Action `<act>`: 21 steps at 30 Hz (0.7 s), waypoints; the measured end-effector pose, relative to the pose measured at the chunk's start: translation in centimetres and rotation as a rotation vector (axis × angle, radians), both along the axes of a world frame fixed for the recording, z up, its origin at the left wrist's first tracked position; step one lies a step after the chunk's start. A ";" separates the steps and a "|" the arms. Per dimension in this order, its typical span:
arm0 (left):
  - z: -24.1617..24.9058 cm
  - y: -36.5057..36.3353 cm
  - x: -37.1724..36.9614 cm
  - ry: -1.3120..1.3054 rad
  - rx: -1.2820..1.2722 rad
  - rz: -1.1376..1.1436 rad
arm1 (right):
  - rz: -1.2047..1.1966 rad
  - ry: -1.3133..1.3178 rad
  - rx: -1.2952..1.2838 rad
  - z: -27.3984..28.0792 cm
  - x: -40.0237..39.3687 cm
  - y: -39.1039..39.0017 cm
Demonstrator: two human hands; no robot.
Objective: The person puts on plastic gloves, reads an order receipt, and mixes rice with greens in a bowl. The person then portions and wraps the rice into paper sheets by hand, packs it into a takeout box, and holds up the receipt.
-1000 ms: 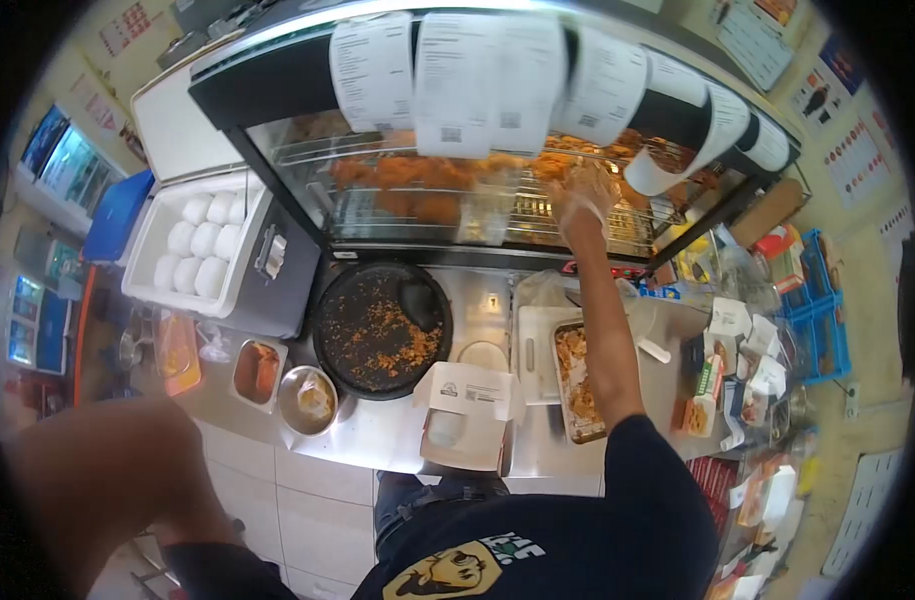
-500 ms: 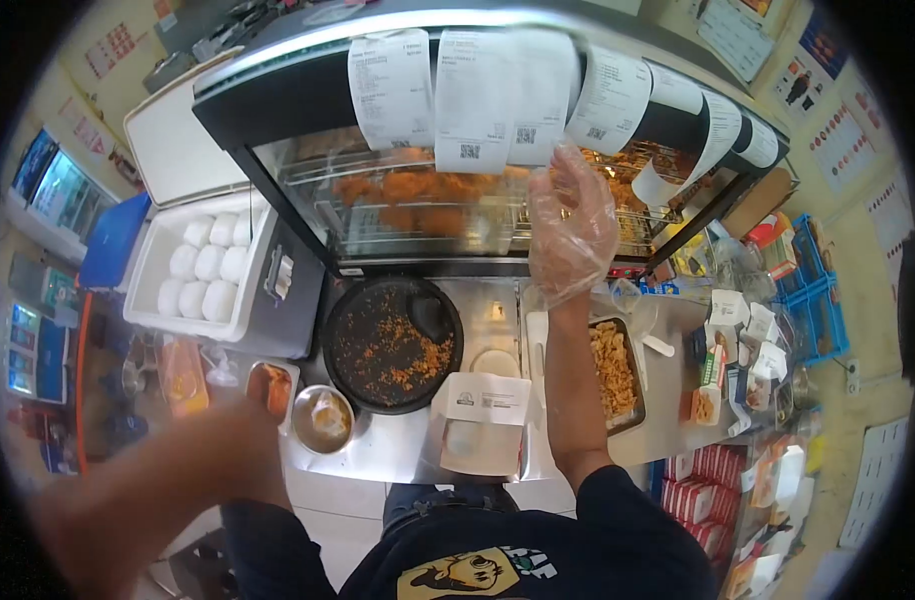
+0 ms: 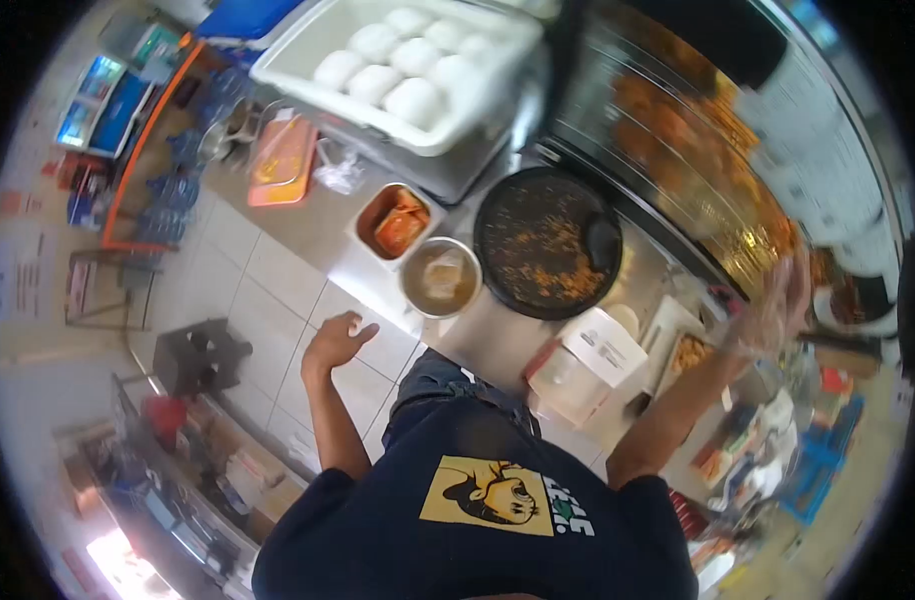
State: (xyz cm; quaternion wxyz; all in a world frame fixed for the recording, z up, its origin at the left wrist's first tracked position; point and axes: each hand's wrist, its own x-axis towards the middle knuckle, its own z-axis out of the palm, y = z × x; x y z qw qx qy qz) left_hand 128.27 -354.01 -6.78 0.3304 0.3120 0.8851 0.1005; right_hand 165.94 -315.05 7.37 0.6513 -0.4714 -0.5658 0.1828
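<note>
My left hand (image 3: pixel 340 342), bare and with fingers apart, hangs over the floor just off the counter's edge, holding nothing. Nearest to it is a steel bowl (image 3: pixel 441 278) with something pale inside. My right hand (image 3: pixel 778 305) wears a clear plastic glove and is stretched out at the lower end of the glass display case (image 3: pixel 668 150), which holds fried food on racks. Blur hides its fingers. Between the hands lie a round black pan (image 3: pixel 548 245) with orange-brown crumbs and an open white paper box (image 3: pixel 603 345).
A white cooler box (image 3: pixel 438 135) holds several white round parcels. Beside the bowl are a steel container of red food (image 3: pixel 398 222) and an orange-lidded tub (image 3: pixel 281 160). Past my right forearm is a tray of brown bits (image 3: pixel 690 353). Paper receipts (image 3: pixel 813 130) hang along the case.
The view has swung left, so the counter now appears slanted. My left arm has come from a blur over the counter's left side to beside its edge. My right hand remains near the case.
</note>
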 end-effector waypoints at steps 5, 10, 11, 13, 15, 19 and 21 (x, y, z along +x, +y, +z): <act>-2.0 -3.6 -4.5 -0.186 -0.113 0.182 | -0.203 -0.216 0.058 2.8 -2.3 1.2; -3.4 -2.1 -7.6 -0.144 0.036 -0.204 | -0.547 -0.381 -0.062 9.9 -4.9 4.0; -4.2 -1.7 -8.3 -0.093 -0.023 -0.289 | -0.502 -0.342 -0.010 10.0 -4.4 4.9; -6.3 -1.5 -9.6 -0.269 0.098 -0.177 | -0.297 -0.104 0.028 10.0 -3.5 7.0; -4.5 -0.3 -9.8 -0.317 0.127 -0.121 | -0.051 0.239 -0.014 10.1 -2.4 8.5; -3.5 1.5 -11.1 -0.276 0.105 -0.206 | 0.036 0.396 -0.077 9.7 -2.3 7.6; -2.9 2.6 -11.8 -0.267 0.094 -0.228 | -0.019 0.336 -0.134 10.0 -3.0 5.7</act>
